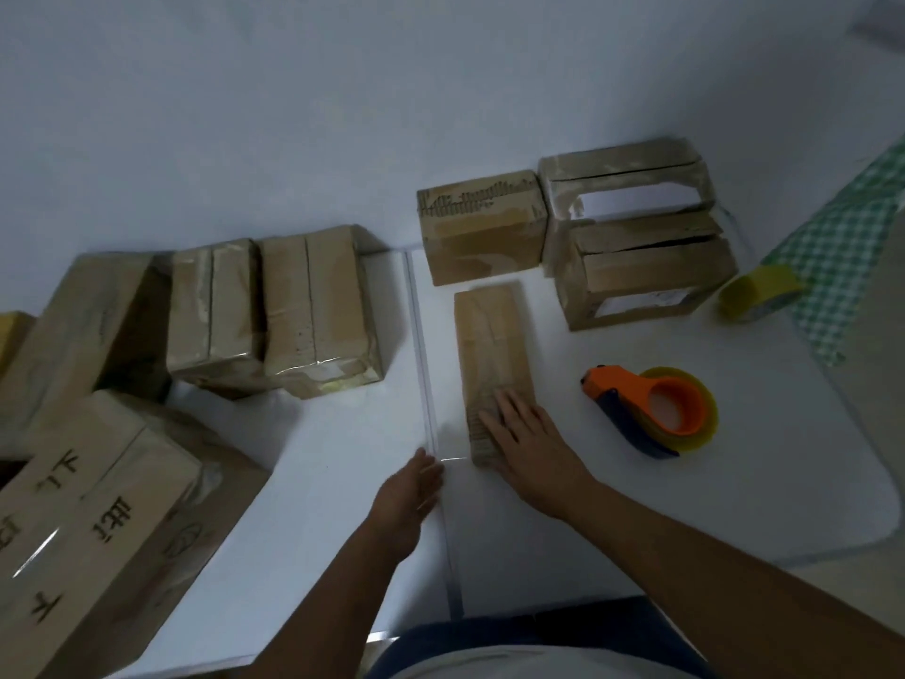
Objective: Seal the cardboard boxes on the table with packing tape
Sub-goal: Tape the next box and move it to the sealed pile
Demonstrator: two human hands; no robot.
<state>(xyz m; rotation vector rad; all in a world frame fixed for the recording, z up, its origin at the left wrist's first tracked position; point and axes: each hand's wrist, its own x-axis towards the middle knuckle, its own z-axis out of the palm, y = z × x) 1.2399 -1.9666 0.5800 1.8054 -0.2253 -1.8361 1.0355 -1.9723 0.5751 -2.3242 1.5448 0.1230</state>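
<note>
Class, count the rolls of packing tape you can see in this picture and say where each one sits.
2. One roll sits in the orange tape dispenser, right of the right hand. A loose yellow tape roll lies further back right, against the checked cloth. Others may be hidden behind boxes.

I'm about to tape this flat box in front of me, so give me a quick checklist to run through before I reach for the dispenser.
1. Flat cardboard box held steady: ok, the right hand lies flat on its near end.
2. Left hand free: ok, open, holding nothing, beside the box.
3. Orange tape dispenser close by: ok, it lies on the white table just right of the box, untouched.
4. Dispenser loaded: ok, a yellowish roll sits in it.
5. Loose tape end ready at the blade: cannot tell.
6. Spare yellow tape roll: ok, at the far right by the green checked cloth.
</note>
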